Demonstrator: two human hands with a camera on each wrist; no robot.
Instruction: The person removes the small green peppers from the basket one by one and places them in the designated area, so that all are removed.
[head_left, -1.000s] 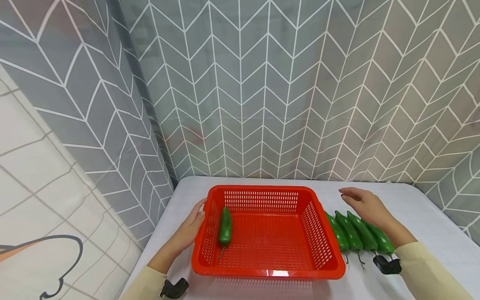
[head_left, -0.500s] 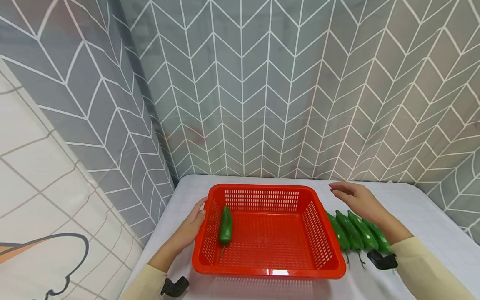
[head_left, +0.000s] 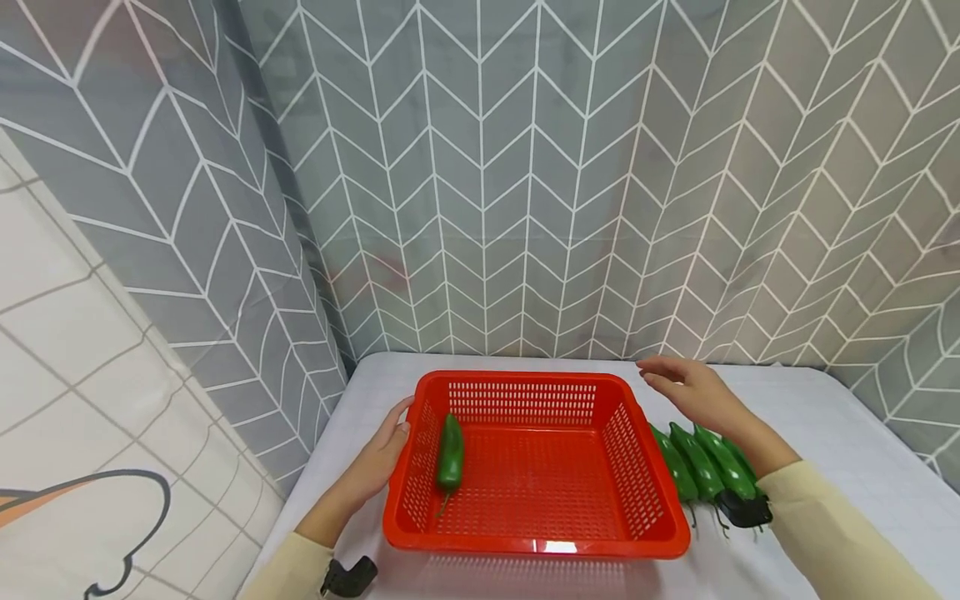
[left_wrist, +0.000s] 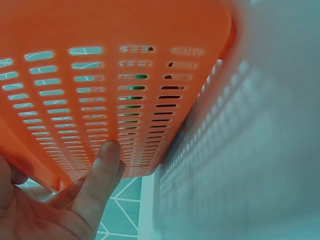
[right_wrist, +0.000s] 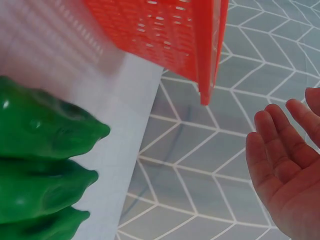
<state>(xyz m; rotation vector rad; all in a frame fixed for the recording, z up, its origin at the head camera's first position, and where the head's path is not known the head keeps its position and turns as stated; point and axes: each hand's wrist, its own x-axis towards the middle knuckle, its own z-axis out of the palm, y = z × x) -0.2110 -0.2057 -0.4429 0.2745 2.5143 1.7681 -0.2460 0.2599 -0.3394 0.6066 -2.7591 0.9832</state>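
A red plastic basket (head_left: 536, 483) stands on the white-covered table, and one long green pepper (head_left: 451, 454) lies inside along its left wall. My left hand (head_left: 381, 463) holds the basket's left side; in the left wrist view its fingers (left_wrist: 102, 165) press the slotted outer wall. Raised past the basket's right rim, my right hand (head_left: 692, 392) holds nothing, its fingers loosely extended. Below that arm, several green peppers (head_left: 697, 462) lie side by side on the table, partly covered by the forearm and the basket. Their tips (right_wrist: 95, 130) show in the right wrist view.
The white tabletop (head_left: 840, 433) extends right of the peppers. A grey curtain (head_left: 510, 167) with white chevron lines hangs behind the table, and white tiled cloth (head_left: 97, 375) is at the left. Black devices (head_left: 742, 508) are strapped to both wrists.
My right hand has moved left and slightly away, from above the peppers toward the basket's far right corner. My left hand, the basket and the peppers stay where they were.
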